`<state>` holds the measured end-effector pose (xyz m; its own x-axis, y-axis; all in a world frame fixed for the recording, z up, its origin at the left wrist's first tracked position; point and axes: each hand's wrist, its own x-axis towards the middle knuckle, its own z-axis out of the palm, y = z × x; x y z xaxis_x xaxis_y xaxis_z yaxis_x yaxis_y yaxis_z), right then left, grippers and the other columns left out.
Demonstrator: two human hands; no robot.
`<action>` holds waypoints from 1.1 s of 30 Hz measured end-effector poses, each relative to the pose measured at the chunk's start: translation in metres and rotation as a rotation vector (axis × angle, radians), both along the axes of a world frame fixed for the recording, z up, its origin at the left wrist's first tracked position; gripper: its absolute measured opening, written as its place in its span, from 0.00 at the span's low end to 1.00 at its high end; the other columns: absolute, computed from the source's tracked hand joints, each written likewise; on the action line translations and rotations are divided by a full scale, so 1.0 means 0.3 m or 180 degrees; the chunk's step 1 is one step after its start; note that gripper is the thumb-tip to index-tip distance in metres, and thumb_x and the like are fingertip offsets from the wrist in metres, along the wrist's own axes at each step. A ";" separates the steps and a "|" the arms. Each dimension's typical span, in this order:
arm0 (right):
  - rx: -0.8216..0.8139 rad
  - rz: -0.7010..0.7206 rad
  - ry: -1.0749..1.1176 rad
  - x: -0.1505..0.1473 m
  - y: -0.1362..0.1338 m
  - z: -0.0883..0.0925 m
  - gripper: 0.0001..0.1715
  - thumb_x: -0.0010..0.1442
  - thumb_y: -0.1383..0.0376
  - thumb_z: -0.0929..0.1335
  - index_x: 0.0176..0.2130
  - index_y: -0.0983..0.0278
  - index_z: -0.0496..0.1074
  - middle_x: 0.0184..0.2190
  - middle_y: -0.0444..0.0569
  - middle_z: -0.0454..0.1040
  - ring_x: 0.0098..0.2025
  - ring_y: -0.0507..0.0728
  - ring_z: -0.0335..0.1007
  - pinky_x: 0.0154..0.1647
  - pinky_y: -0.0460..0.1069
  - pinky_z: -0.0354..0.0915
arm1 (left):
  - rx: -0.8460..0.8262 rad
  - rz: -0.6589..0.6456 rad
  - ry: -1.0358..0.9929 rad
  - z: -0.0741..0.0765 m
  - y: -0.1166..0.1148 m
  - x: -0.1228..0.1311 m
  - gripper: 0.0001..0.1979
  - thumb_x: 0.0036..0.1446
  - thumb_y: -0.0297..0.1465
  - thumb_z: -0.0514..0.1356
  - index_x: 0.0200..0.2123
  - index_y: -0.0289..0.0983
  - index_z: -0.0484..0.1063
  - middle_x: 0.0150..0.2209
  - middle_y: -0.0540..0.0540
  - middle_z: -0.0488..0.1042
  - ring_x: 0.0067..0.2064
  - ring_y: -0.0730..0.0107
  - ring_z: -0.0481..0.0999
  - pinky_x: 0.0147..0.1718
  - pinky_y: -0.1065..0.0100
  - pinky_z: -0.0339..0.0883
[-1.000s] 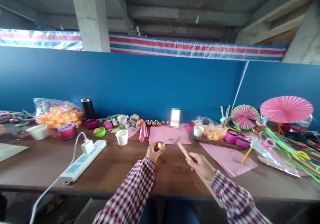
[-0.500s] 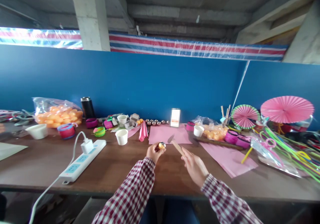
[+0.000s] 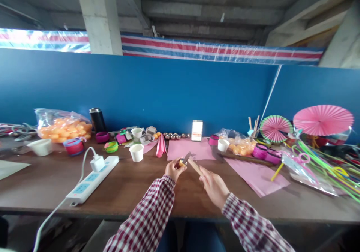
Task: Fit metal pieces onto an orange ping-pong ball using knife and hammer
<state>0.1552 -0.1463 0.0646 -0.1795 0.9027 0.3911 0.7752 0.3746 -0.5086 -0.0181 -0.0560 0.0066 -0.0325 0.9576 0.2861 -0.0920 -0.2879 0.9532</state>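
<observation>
In my left hand (image 3: 173, 169), a small ball (image 3: 182, 162) is pinched between the fingers; part of it is orange and part shiny silver. My right hand (image 3: 213, 182) is closed around the flat wooden handle of a paintbrush (image 3: 195, 167). Its dark grey tip is blurred and lies at the ball's right side; whether it touches cannot be made out. Both hands are above the brown table (image 3: 185, 197). Beyond them lies a sheet of pink paper (image 3: 180, 150), with a row of silver balls (image 3: 172, 136) at its back left edge.
White cups (image 3: 136, 153) and a power strip (image 3: 92, 180) stand to the left. Farther back are a bag of orange balls (image 3: 66, 130) and a black flask (image 3: 97, 120). On the right are pink paper (image 3: 257, 177), more orange balls (image 3: 242, 147) and paper fans (image 3: 323, 120).
My right hand has moved slightly left, bringing the paintbrush tip from a small gap right up beside the ball. My left hand has stayed nearly in place.
</observation>
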 end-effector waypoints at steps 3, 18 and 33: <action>0.0217 -0.0157 0.0223 -0.001 0.002 0.010 0.22 0.58 0.67 0.54 0.51 0.63 0.58 0.33 0.48 0.72 0.27 0.52 0.69 0.29 0.45 0.64 | 0.0007 -0.0001 -0.0024 0.003 -0.002 0.003 0.24 0.32 0.25 0.66 0.39 0.37 0.72 0.32 0.49 0.76 0.34 0.70 0.74 0.39 0.67 0.67; 0.0174 -0.0106 -0.0211 -0.020 0.004 -0.011 0.21 0.57 0.68 0.56 0.50 0.64 0.61 0.37 0.51 0.72 0.36 0.54 0.69 0.36 0.46 0.62 | 0.0108 0.0186 0.0188 0.003 -0.007 0.006 0.22 0.31 0.21 0.64 0.36 0.36 0.73 0.30 0.47 0.76 0.30 0.69 0.74 0.34 0.66 0.69; -0.0223 0.0123 0.0692 -0.036 -0.005 -0.024 0.17 0.58 0.66 0.55 0.46 0.62 0.62 0.26 0.43 0.70 0.19 0.48 0.63 0.21 0.42 0.60 | 0.0020 0.0208 -0.0085 -0.007 0.002 0.005 0.20 0.35 0.27 0.65 0.37 0.35 0.69 0.32 0.44 0.74 0.31 0.71 0.73 0.30 0.70 0.68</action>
<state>0.1445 -0.1478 0.0575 -0.1329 0.9230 0.3611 0.6303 0.3599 -0.6879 -0.0165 -0.0552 0.0046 -0.1027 0.9514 0.2904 -0.0981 -0.3002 0.9488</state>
